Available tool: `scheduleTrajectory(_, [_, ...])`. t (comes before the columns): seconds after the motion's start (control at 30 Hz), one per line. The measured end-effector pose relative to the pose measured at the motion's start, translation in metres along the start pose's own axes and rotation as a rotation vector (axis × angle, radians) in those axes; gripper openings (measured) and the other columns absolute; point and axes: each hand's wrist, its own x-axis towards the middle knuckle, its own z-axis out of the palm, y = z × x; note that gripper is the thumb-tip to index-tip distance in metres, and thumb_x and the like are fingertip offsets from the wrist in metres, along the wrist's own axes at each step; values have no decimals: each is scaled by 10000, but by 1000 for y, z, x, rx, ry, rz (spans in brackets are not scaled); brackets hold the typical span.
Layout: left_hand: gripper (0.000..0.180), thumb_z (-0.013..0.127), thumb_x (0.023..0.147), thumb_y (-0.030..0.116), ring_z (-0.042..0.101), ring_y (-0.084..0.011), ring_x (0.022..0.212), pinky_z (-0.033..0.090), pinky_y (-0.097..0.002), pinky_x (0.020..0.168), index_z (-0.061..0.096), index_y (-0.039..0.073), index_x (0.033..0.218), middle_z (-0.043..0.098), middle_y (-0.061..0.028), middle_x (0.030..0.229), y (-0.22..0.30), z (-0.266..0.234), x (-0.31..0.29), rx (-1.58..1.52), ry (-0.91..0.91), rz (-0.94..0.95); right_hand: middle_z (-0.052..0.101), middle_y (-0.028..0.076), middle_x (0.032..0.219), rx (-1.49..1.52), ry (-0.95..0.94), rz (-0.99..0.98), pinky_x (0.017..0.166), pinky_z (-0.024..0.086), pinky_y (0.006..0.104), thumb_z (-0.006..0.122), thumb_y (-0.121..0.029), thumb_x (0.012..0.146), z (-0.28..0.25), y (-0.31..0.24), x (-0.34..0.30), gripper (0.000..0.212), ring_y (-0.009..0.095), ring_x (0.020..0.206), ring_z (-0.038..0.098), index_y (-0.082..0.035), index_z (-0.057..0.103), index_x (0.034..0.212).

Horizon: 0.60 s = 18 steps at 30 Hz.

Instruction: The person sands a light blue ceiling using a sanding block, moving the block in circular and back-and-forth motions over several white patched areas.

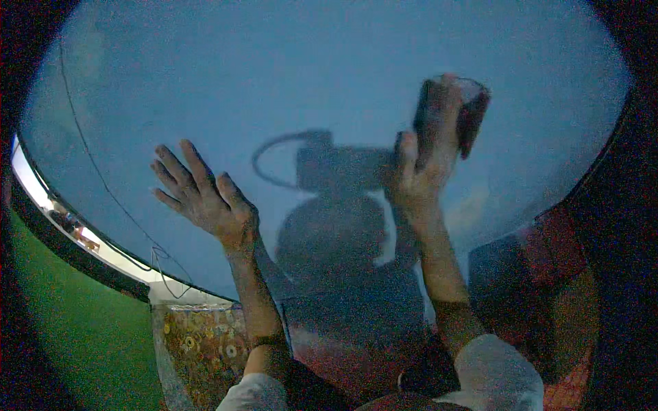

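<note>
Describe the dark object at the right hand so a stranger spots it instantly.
Find the broad blue surface filling most of the view. In its upper right, the person's right hand is raised, and the dark object shows on both sides of its fingers. Unlike the larger blue-grey shadow to its lower left, it has a reddish-brown right part.
</note>
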Motion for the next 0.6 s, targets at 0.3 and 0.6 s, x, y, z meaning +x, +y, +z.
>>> scheduleTrajectory(0.3, [596, 205, 1015, 467, 183, -390, 1454, 5, -602, 1142, 391, 148, 1482, 231, -150, 1583, 0, 2, 0, -38, -3, 1, 330, 239, 1509, -101, -75, -74, 1124, 275, 486, 467, -308, 964, 19, -12, 10, 632, 340, 1423, 285, 4, 292, 1485])
scheduleTrajectory(0.6, [558, 303, 1004, 450, 186, -377, 1457, 3, -599, 1141, 430, 159, 1463, 258, -154, 1574, 3, -1, 8, -189, -19, -9, 288, 240, 1529, 52, 113, -80, 1125, 272, 475, 465, -199, 942, 17, 1, -5, 623, 374, 1438, 238, 13, 259, 1491])
